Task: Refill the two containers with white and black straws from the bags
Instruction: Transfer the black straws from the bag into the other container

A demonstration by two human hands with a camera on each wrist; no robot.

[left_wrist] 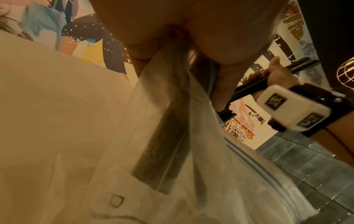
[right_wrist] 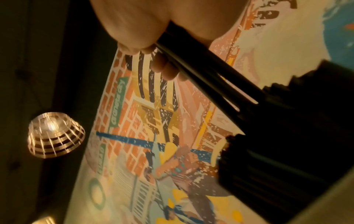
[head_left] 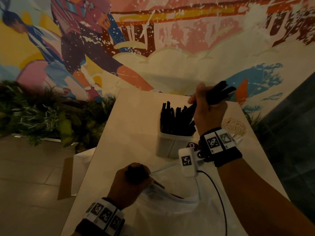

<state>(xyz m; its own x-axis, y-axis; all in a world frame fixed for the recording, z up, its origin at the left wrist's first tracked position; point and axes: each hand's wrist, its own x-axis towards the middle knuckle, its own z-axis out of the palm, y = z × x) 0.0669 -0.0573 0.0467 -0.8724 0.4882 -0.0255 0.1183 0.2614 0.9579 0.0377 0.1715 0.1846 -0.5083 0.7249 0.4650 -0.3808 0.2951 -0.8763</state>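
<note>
A clear square container stands mid-table, packed with upright black straws. My right hand grips a bundle of black straws slanted over the container, their lower ends among the straws inside. The right wrist view shows that bundle running from my fingers down into the dark mass of straws. My left hand clutches the mouth of a clear zip bag near the table's front, with dark straws bunched in the fist. A dark band of straws shows through the bag.
A pale, grainy round thing sits behind my right wrist; I cannot tell what it is. The white table has its left edge over a tiled floor. Plants and a painted wall stand beyond. A black cable crosses the bag.
</note>
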